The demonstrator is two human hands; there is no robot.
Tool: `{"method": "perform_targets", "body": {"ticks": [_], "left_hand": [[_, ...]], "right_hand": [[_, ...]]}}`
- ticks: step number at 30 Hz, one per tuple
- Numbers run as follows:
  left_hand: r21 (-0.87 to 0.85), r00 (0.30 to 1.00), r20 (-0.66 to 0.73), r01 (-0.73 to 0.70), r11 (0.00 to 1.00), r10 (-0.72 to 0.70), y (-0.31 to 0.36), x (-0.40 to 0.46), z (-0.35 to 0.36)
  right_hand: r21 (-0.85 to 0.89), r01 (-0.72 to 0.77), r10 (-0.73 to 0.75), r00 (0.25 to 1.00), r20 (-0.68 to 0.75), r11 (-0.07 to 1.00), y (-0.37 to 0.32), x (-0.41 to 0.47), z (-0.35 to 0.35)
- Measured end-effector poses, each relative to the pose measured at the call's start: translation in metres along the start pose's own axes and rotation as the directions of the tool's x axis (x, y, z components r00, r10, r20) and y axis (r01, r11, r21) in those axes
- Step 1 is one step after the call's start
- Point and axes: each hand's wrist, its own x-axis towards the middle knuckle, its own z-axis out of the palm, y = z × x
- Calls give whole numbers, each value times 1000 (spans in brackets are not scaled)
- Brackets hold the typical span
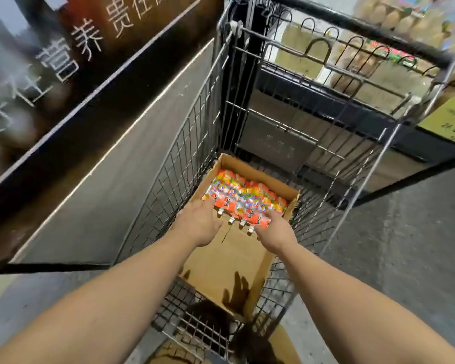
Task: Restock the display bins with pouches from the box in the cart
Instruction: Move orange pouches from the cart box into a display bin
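The pouches (243,199) lie in overlapping rows at the far end of the cardboard box (226,261), white spouts pointing toward the person. Judged light, soft-bodied and glossy, so likely to slide against one another; a bundle probably needs pressure from both flanks or support under the bodies, not a hold on the spouts. Left hand (199,222) rests on the left edge of the stack; right hand (275,229) on its right edge. Fingertips are hidden, so the closure of each grip cannot be told. The box sits in the wire cart (247,114).
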Motion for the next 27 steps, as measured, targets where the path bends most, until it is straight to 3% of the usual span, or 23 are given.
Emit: {"method": "perform_targets", "body": {"ticks": [10, 14, 19, 24, 27], "left_hand": [[-86, 993, 107, 63, 994, -54, -16, 125, 69], [-110, 976, 191, 126, 986, -103, -26, 154, 110], [-162, 963, 240, 167, 972, -126, -31, 178, 134], [-384, 952, 264, 250, 889, -154, -19, 191, 126], [-549, 914, 364, 367, 751, -181, -11, 192, 118]], "right_hand": [[237, -202, 191, 979, 70, 950, 15, 171, 63], [411, -372, 379, 923, 66, 832, 26, 222, 90], [623, -420, 516, 856, 30, 661, 31, 255, 110], [757, -379, 430, 891, 144, 532, 29, 242, 110], [735, -468, 252, 884, 395, 491, 27, 214, 100]]}}
